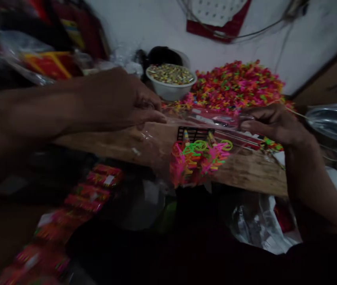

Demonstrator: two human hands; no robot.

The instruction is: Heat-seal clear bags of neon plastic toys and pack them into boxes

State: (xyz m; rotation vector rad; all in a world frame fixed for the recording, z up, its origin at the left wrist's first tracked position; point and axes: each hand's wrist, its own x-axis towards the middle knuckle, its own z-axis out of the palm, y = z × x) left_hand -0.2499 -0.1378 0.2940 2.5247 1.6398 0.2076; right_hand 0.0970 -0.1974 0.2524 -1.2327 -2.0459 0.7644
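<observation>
i'm holding a clear plastic packet (199,156) of small neon toys just in front of the wooden board (121,142), left hand (118,99) and right hand (272,124) apart, each pinching a top corner. it's looking light, limp and slippery, so i'm judging the stiffer top edge the safest grip.

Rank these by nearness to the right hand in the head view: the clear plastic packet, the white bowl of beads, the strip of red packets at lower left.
1. Clear plastic packet, pinched in the right hand.
2. White bowl of beads, behind, leftward.
3. Strip of red packets, far lower left.
</observation>
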